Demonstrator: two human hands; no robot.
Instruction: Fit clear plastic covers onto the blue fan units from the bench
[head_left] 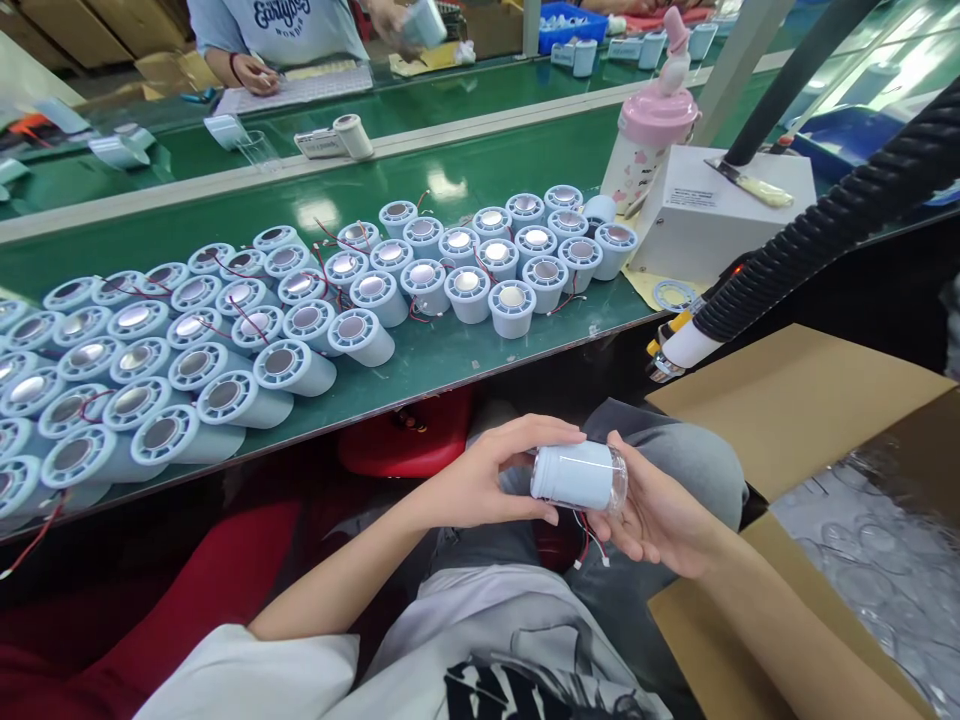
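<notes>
Over my lap, my left hand has its thumb and fingers closed on the left end of a light blue plastic cylinder. My right hand grips a clear plastic cup at the other end, and the cup surrounds part of the cylinder. The cylinder lies nearly level. Thin red, black and white wires with small white plugs hang below it, near my right fingers. How far the cup reaches over the cylinder is hard to make out.
Many similar light blue cylinders with round metal discs cover the green bench. To my right are an open cardboard box of clear cups, a black flexible hose and a pink-lidded bottle. Another person works across the bench.
</notes>
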